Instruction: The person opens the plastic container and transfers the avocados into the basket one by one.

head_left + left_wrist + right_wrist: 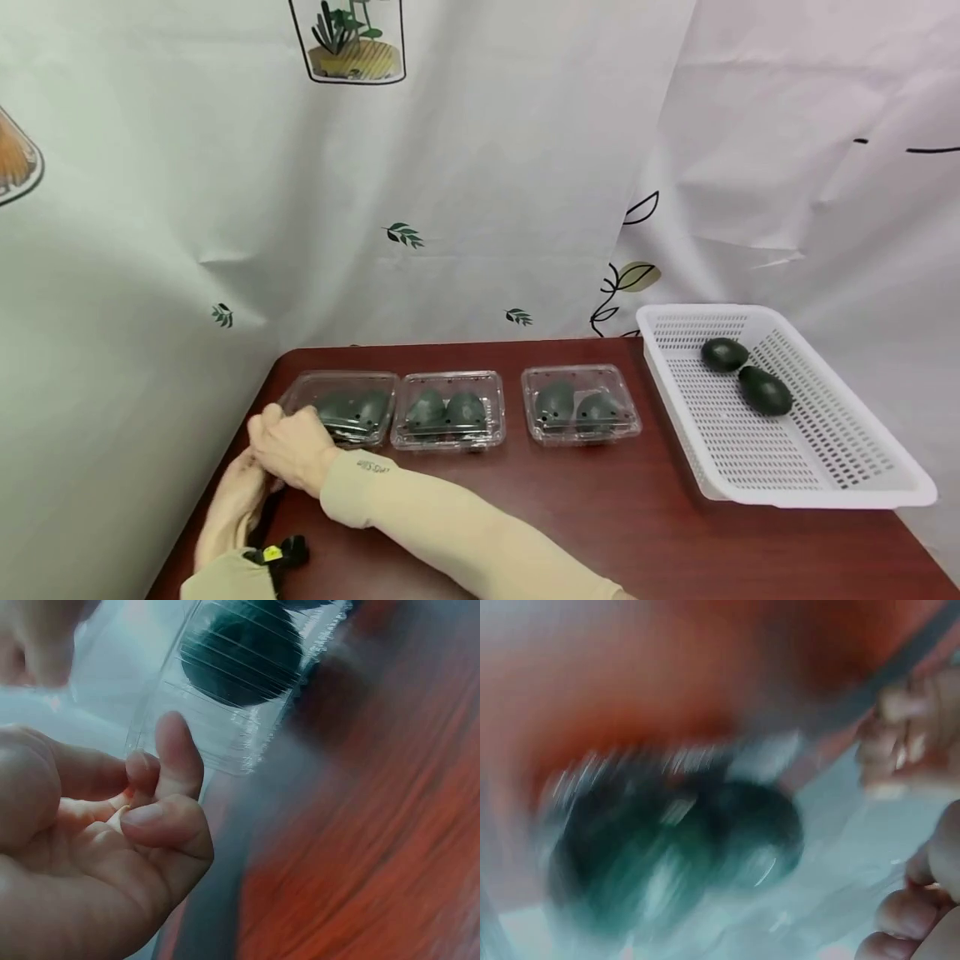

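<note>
My left hand and right hand are bunched up at the left end of the leftmost clear container, which sits on the table with two dark green fruits inside. Left fingers are curled in toward the thumb, but honestly can't tell whether either hand has plastic pinched; I'd work that edge gently so the box doesn't skid.

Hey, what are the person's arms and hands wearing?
The left hand and right hand are gloveless. The right sleeve is pale beige with small dark lettering near the cuff. The left sleeve is similar, with a black fitting and yellow patch at the cuff.
</note>
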`<state>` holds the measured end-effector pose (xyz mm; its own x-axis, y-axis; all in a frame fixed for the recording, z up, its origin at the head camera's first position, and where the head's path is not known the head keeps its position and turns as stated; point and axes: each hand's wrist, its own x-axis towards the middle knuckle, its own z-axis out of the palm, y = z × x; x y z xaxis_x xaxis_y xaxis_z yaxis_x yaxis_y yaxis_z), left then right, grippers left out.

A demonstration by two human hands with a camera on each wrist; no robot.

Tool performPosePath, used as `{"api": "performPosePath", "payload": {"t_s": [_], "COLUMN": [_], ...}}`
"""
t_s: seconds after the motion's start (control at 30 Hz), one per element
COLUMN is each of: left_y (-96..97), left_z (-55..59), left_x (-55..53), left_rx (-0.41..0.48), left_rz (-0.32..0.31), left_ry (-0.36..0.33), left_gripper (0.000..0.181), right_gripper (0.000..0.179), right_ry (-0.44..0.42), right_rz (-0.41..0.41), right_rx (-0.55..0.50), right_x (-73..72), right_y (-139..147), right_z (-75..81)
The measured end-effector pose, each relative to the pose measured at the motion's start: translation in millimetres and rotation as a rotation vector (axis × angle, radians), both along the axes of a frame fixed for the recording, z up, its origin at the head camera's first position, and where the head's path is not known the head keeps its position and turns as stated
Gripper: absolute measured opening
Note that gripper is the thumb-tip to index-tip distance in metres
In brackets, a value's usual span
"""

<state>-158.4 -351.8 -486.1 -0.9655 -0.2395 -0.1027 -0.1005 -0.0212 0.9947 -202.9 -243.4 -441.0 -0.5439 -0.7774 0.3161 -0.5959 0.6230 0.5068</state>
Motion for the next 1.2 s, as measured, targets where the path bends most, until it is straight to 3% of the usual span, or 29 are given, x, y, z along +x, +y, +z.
{"api": "performPosePath", "payload": {"t_s": [0.13,0.27,0.4,0.57,0.87,1.07,1.2], "left_y": [-3.7,0.9,4.6,1.1,-3.1,0.1,10.3], "left_z": [2.4,3.1,4.7,6.8,8.0,9.4,7.8], "left_x": [1.4,-2.4,-6.7,-6.8,-7.1,-5.6,-7.5], "left_rx": [-0.008,-0.036,-0.058,-0.112,-0.170,-0.104,-0.011], "left_rz": [0.003,-0.037,-0.033,-0.061,-0.095,-0.124,-0.198], "left_ry": [-0.004,-0.046,-0.088,-0.113,-0.152,-0.198,-0.183], "left_gripper": [0.028,0.022,0.017,0.017,0.020,0.023,0.023], "right_gripper": [0.018,0.032,0.022,0.014,0.018,0.013,0.008], "right_ry": [-0.004,0.008,0.036,0.045,0.092,0.114,0.104], "right_rz": [0.023,0.060,0.086,0.103,0.091,0.087,0.077], "right_rx": [-0.042,-0.043,-0.021,0.010,0.049,0.034,0.045], "right_x": [0.3,1.3,-0.7,-4.0,-9.4,-7.2,-6.8], "right_y": [4.2,21.9,45.7,75.0,99.7,96.6,95.5], "right_z": [8.4,-4.4,-14.3,-12.4,-10.0,-16.2,-16.9]}}
